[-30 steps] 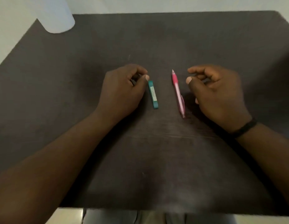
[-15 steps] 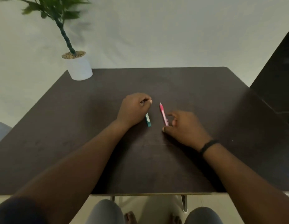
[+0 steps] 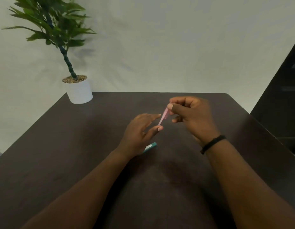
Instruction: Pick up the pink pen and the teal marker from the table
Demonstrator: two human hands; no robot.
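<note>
Pink pen [image 3: 163,116] between hands (lifted)

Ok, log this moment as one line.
right hand: pinches pink pen, lifted off table | left hand: open, fingers by pen's lower end | teal case: on table, partly under left hand

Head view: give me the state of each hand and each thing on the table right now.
Right hand: raised, pinching the pink pen.
Pink pen: off the table, tilted, blurred.
Left hand: open, fingertips by the pen's lower end.
Teal case: flat on the table, partly hidden.
Plant pot: upright.
</note>
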